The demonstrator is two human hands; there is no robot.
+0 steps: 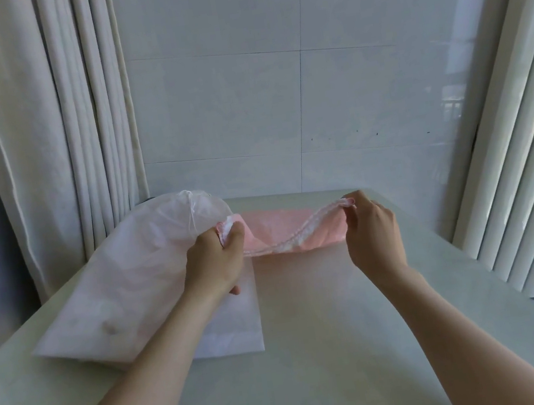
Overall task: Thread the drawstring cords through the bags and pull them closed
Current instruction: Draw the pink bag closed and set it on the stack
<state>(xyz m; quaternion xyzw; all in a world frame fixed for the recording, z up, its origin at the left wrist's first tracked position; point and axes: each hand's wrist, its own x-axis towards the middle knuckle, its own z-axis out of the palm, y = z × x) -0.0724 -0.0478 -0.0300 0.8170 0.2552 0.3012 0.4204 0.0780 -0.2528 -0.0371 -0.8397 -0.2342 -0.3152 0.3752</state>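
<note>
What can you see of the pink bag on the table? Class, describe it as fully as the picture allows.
The pink bag looks like thin, soft fabric or plastic. Its whitish gathered top edge sags in a curve between the left hand and the right hand, which each pinch one end. It is held just above the pale table, lying sideways beside a larger white bag at its left end. Whether a cord runs through the edge cannot be told.

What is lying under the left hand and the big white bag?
A flat white sheet or bag lies on the table, partly under the big white bag and the left hand. Its covered part cannot be seen.
</note>
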